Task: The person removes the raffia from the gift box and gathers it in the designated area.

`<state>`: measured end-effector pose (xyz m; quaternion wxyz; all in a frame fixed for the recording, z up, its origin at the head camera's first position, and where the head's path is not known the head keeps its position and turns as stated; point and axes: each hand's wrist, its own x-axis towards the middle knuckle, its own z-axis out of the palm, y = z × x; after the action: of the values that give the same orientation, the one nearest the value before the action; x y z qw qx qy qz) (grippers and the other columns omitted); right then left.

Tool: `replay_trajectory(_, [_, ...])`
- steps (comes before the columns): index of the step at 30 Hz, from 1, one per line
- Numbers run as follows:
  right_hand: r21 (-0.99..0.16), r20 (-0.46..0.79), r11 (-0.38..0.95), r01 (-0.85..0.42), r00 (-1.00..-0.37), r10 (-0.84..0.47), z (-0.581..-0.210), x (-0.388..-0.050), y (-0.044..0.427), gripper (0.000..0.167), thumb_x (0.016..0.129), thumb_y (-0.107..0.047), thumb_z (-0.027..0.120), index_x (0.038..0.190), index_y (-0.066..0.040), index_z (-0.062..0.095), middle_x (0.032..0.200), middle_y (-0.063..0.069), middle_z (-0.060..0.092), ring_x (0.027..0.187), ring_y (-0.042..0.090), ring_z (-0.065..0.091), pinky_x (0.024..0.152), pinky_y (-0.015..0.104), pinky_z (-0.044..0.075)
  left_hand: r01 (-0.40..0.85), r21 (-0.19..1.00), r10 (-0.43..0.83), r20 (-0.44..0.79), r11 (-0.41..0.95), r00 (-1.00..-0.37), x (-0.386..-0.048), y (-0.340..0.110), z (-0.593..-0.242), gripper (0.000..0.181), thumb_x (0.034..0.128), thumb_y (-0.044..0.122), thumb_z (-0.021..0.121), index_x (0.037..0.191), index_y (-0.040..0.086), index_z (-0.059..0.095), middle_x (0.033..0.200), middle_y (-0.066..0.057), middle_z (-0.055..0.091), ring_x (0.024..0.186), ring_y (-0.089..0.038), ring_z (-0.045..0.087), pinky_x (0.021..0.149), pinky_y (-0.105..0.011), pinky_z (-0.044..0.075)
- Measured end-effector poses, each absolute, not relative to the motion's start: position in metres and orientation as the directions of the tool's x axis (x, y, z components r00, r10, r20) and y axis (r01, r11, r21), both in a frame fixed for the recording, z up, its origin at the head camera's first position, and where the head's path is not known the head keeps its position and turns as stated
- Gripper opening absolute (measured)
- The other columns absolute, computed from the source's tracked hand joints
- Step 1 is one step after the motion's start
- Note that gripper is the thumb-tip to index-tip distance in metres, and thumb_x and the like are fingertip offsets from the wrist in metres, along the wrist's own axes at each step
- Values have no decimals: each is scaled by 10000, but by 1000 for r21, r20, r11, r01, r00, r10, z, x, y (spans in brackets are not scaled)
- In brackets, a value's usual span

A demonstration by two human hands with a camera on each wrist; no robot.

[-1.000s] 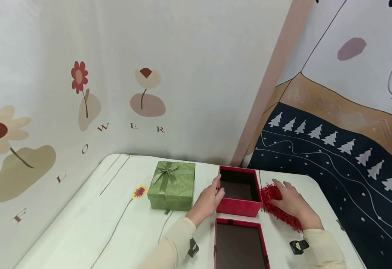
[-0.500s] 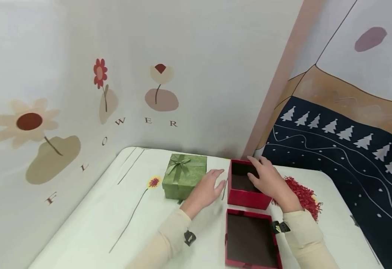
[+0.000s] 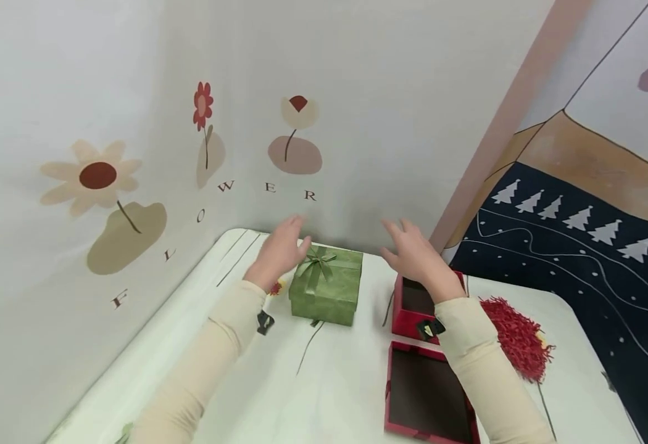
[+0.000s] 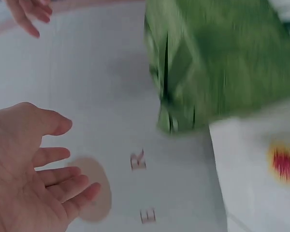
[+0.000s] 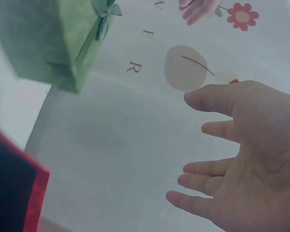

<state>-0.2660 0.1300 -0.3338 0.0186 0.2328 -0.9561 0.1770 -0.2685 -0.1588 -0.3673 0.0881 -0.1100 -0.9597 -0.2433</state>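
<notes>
A lidded green gift box [image 3: 326, 290] with a green ribbon bow [image 3: 319, 264] on its lid stands toward the back of the table. My left hand [image 3: 279, 250] hovers at its left side, fingers spread, holding nothing. Over to the right, my right hand [image 3: 415, 254] is raised with fingers extended, in front of a red box [image 3: 406, 320] with no lid on, which it partly covers. In the left wrist view the green box [image 4: 232, 58] lies beyond the left hand [image 4: 34, 169]. The right wrist view has the right hand [image 5: 251, 154] apart from the green box [image 5: 38, 43].
Nearer than the red box lies its dark-lined red lid [image 3: 426, 391], inside facing up. A heap of red shredded paper [image 3: 518, 339] sits to the right, with something yellow at its edge. A printed cloth wall [image 3: 379, 123] rises behind the white table [image 3: 279, 394].
My right hand has left the red shredded paper and passed over the red box to the left. My left hand has moved from the red box to the green box's left side.
</notes>
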Motion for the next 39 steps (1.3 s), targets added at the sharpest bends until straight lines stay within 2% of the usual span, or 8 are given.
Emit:
replay_trajectory(6, [-390, 49, 833, -391, -913, -406, -347, -282, 114, 734, 1068, -239, 555, 1656, -44, 160, 1626, 381, 149, 1504, 529, 192, 1179, 648, 270, 193, 442, 134, 161, 876, -978, -280, -186, -374, 616, 1067, 190, 522, 1573, -86, 304, 1633, -283, 291, 1511, -432, 282, 1233, -519, 245])
replay_trajectory(15, [-565, -157, 808, -166, -940, -303, -415, -286, 98, 735, 1112, -285, 414, 1580, 159, 61, 1623, 378, 182, 1513, 490, 208, 1213, 588, 246, 37, 578, 76, -44, 815, -996, -275, -198, -441, 606, 1077, 209, 492, 1545, -131, 313, 1613, -318, 302, 1492, -468, 299, 1225, -544, 251])
replay_trajectory(18, [-628, -176, 772, -100, -948, -266, -431, -285, 94, 685, 1117, -284, 395, 1548, 197, 170, 1575, 388, 297, 1454, 491, 344, 1162, 587, 341, 27, 637, 81, -55, 770, -995, -275, -196, -453, 574, 1093, 223, 450, 1531, -132, 345, 1588, -321, 349, 1472, -475, 334, 1209, -555, 284])
replay_trajectory(21, [-680, -177, 732, -44, -959, -221, -443, -285, 90, 609, 1114, -288, 422, 1498, 177, 332, 1401, 359, 521, 1220, 438, 588, 1003, 526, 499, 29, 699, 101, -62, 714, -993, -276, -193, -462, 540, 1118, 247, 380, 1514, -121, 394, 1542, -316, 425, 1433, -469, 401, 1178, -562, 337])
replay_trajectory(24, [-750, -168, 662, -1, -967, -192, -451, -289, 86, 525, 1098, -250, 475, 1407, 173, 460, 1165, 293, 651, 896, 310, 688, 791, 437, 589, -2, 786, 110, -89, 618, -990, -278, -190, -469, 497, 1139, 282, 342, 1407, -86, 542, 1357, -282, 592, 1258, -418, 574, 1079, -533, 458])
replay_trajectory(27, [-821, -177, 569, 56, -971, -160, -452, -291, 81, 476, 1080, -218, 528, 1354, 171, 534, 1096, 259, 680, 773, 218, 706, 691, 386, 623, -34, 857, 94, -96, 514, -991, -281, -187, -473, 455, 1132, 288, 408, 1256, -68, 663, 1117, -180, 694, 1025, -294, 681, 941, -448, 557])
replay_trajectory(33, [-877, -223, 456, 154, -970, -100, -446, -295, 81, 333, 1046, -199, 606, 1134, 114, 676, 854, 147, 695, 679, 150, 674, 657, 346, 621, -108, 910, 31, -131, 400, -991, -289, -183, -472, 409, 1075, 271, 579, 1281, -68, 680, 1132, -153, 727, 981, -251, 724, 855, -363, 602])
replay_trajectory(39, [-887, -257, 418, 196, -962, -96, -443, -302, 81, 329, 1035, -197, 633, 1173, 95, 696, 943, 153, 707, 734, 155, 694, 659, 297, 605, -170, 914, -2, -182, 367, -983, -295, -186, -468, 402, 1063, 269, 602, 1277, -61, 687, 1212, -184, 712, 1013, -269, 725, 920, -405, 583])
